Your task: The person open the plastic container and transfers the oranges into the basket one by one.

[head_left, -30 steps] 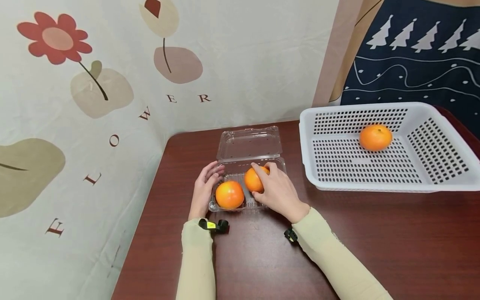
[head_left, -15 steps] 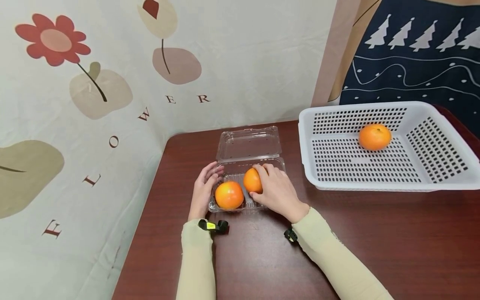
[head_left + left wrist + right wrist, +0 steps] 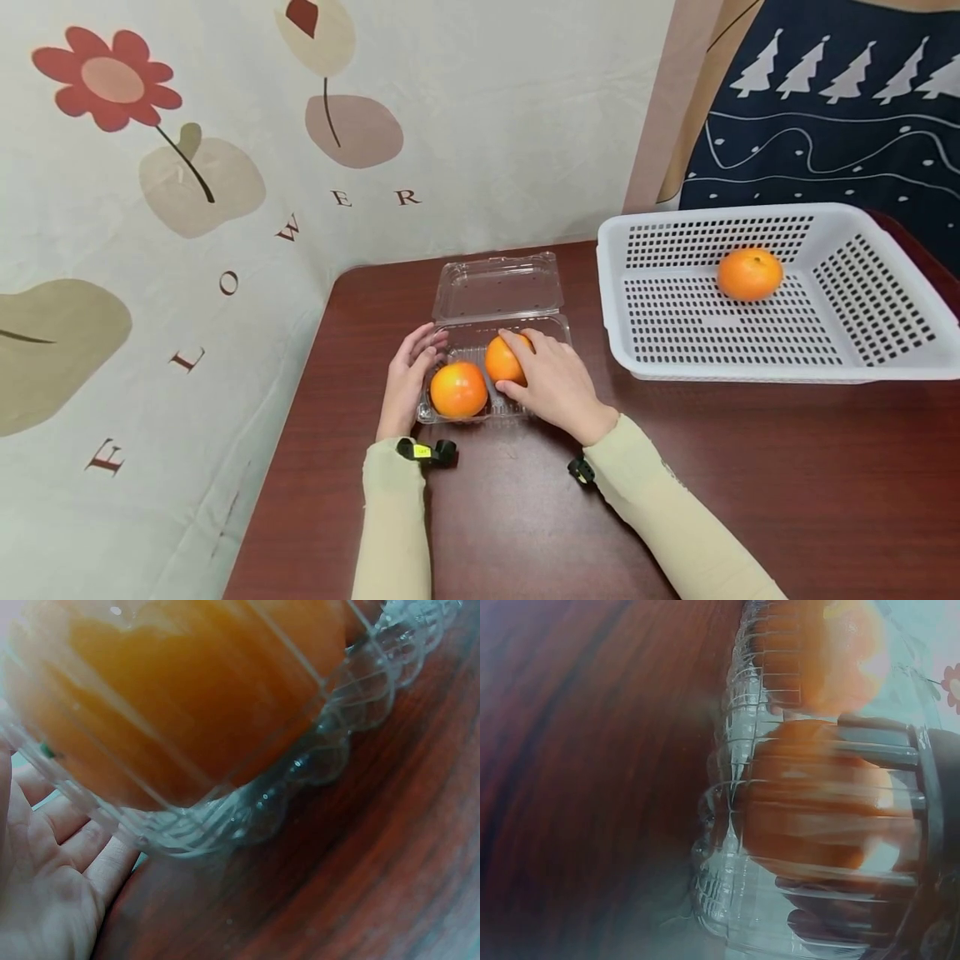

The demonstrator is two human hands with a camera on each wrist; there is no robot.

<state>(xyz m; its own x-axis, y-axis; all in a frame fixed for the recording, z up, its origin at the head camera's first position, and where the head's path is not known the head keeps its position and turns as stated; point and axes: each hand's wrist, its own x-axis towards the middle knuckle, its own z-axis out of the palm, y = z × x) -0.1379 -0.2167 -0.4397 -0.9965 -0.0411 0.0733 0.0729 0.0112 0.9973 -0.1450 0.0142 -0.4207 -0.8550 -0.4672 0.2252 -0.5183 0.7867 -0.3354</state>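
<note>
An open clear plastic clamshell box (image 3: pixel 498 287) lies on the table, its lid folded back. Two oranges stand in its base. My right hand (image 3: pixel 558 379) grips the right orange (image 3: pixel 504 360) from above, thumb on the near side and fingers over the top. In the right wrist view that orange (image 3: pixel 817 817) shows through the ribbed wall. The left orange (image 3: pixel 458 390) sits in the front left of the base. My left hand (image 3: pixel 407 379) rests along the box's left side; in the left wrist view its fingers (image 3: pixel 82 840) lie extended by the clear wall.
A white perforated basket (image 3: pixel 622 367) stands to the right with one orange (image 3: pixel 751 274) inside. The dark red table (image 3: pixel 510 517) meets a printed cloth (image 3: pixel 510 150) behind and at the left. A navy tree-patterned cloth (image 3: pixel 825 142) hangs behind the basket.
The right orange has shifted slightly left toward the other one, and my right fingers have moved a little over it. My left hand, the box and the basket stay in place.
</note>
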